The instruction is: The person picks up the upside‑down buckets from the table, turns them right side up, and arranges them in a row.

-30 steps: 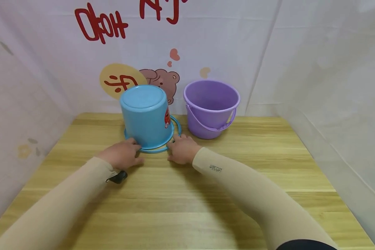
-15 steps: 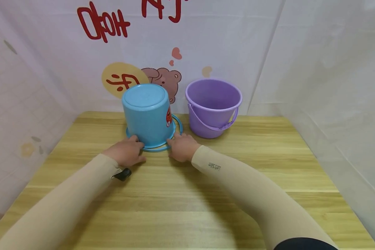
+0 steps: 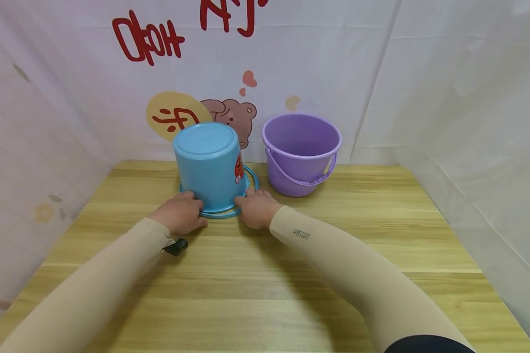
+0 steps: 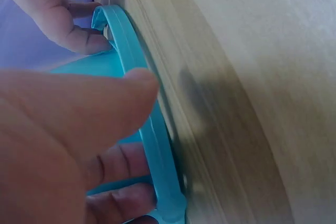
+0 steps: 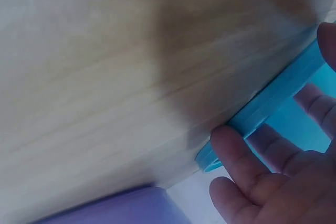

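A light blue bucket (image 3: 208,171) stands upside down on the wooden table, its base up and its rim down. Its blue handle (image 3: 223,214) lies around the rim at table level. My left hand (image 3: 180,214) touches the rim at front left; in the left wrist view its thumb (image 4: 137,90) crosses in front of the blue band and two fingers lie against the bucket behind it. At the rim's front right is my right hand (image 3: 257,208), its fingers (image 5: 236,153) extended onto the blue band. Beside it a purple bucket (image 3: 298,171) stands upright, mouth up.
The wooden table (image 3: 247,294) reaches back to a white printed curtain (image 3: 318,59), with further white sheets at both sides. A small black object (image 3: 175,247) shows at the left wrist. Both forearms wear beige sleeves (image 3: 335,255).
The blue bucket and both hands keep almost the same place; the left hand's fingers settle slightly closer on the rim. The head view shifts a little.
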